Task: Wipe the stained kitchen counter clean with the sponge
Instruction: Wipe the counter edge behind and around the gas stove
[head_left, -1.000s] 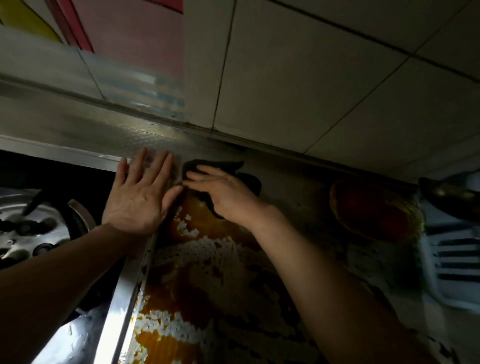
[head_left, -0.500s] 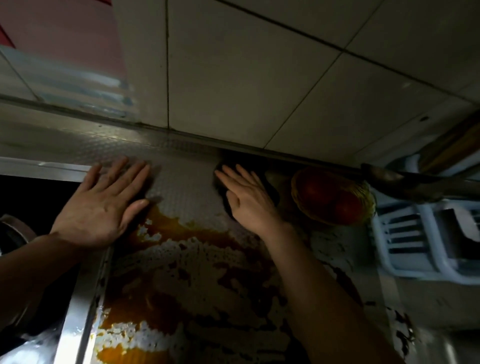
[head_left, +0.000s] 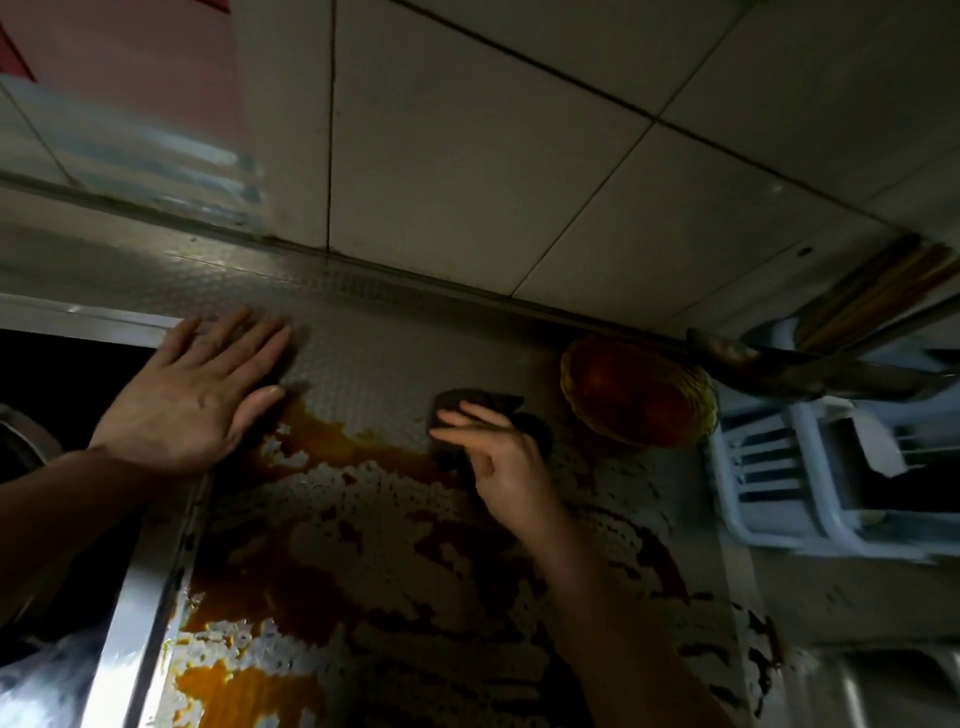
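The textured metal counter (head_left: 374, 353) carries a wide orange-brown stain (head_left: 322, 441) mixed with white foam, running from the middle down to the near edge. A dark sponge (head_left: 467, 402) lies at the stain's upper right. My right hand (head_left: 498, 457) presses on the sponge with its fingers stretched over it, and the hand hides much of the sponge. My left hand (head_left: 202, 400) rests flat on the counter at the stain's upper left corner, fingers spread, holding nothing.
A small yellow basket of red fruit (head_left: 636, 395) stands just right of the sponge. A pale plastic rack (head_left: 769, 478) and a dark ladle (head_left: 789, 364) are further right. The stove recess (head_left: 57, 364) drops off at the left behind a steel rim. A tiled wall (head_left: 467, 156) rises behind.
My right hand slid the sponge to the right along the back of the counter, then drew it down a little toward the stain. My left hand stayed planted flat.
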